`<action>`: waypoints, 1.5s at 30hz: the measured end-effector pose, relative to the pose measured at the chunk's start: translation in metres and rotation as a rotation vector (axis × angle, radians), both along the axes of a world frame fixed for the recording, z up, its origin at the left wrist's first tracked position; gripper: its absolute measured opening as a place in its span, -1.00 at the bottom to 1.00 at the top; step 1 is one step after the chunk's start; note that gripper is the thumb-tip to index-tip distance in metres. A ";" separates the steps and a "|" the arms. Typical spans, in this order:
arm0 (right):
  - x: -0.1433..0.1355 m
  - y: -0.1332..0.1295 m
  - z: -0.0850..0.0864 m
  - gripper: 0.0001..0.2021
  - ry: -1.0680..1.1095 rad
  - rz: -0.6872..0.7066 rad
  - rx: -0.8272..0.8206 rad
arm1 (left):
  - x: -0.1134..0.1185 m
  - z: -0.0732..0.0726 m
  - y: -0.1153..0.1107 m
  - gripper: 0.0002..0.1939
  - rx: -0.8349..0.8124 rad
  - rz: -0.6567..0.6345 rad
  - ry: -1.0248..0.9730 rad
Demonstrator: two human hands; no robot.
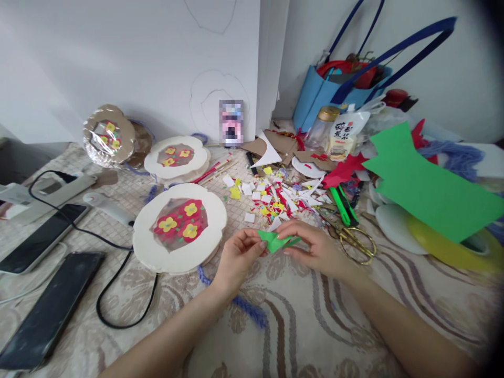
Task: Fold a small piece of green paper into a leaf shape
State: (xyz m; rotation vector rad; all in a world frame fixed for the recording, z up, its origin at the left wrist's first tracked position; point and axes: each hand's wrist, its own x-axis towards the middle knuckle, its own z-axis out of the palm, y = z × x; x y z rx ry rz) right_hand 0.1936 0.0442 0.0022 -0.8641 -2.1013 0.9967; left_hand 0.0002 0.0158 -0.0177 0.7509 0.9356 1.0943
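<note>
A small folded piece of green paper point(271, 242) is held between my two hands above the patterned tablecloth. My left hand point(244, 252) pinches its left end between thumb and fingers. The fingers of my right hand point(305, 242) close on its right side. Just beyond lies a heap of white, red and yellow paper scraps point(277, 197). To the left is a white scalloped frame point(142, 231) with red and yellow paper flowers point(179, 226) in its middle. Gold-handled scissors point(358, 245) lie right of my right hand.
A green utility knife point(343, 206) and a large green paper sheet point(437, 184) lie to the right. Behind stand a jar point(321, 128) and a blue bag point(311, 100). A glue gun point(108, 207), a black cable point(98, 294) and dark phones point(51, 310) occupy the left.
</note>
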 end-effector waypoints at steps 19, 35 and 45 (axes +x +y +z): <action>-0.007 -0.004 0.000 -0.88 0.140 -0.019 -0.479 | 0.001 0.003 0.001 -0.75 -0.101 -0.070 -0.061; -0.011 -0.008 -0.005 -0.83 0.181 0.012 -0.583 | -0.001 0.000 0.001 -0.79 -0.018 -0.051 0.130; -0.019 -0.011 -0.012 -0.86 0.314 -0.234 -0.689 | 0.001 0.010 0.000 -0.73 -0.010 -0.109 0.190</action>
